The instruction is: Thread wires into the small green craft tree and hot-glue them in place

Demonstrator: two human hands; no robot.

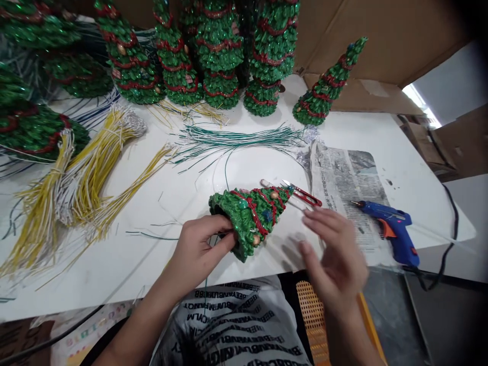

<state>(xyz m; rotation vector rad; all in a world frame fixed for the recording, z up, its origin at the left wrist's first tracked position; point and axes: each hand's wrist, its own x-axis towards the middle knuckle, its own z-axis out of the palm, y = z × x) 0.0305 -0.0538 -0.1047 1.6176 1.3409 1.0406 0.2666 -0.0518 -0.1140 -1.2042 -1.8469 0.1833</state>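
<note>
A small green Christmas tree figurine with red garlands and coloured balls lies tilted on its side, its tip toward the right. My left hand grips it at the hollow base, fingertips tucked inside the opening, where they are hidden. Thin green wires run out near that hand. My right hand is apart from the tree on its right side, fingers spread and slightly blurred, with nothing in it. Red-handled thread snips rest on the table just beyond the tree's tip.
Several finished-looking trees stand along the back; one leans at right. Green wires lie mid-table, yellow and white wire bundles at left. A blue glue gun with a cord rests on newspaper at right.
</note>
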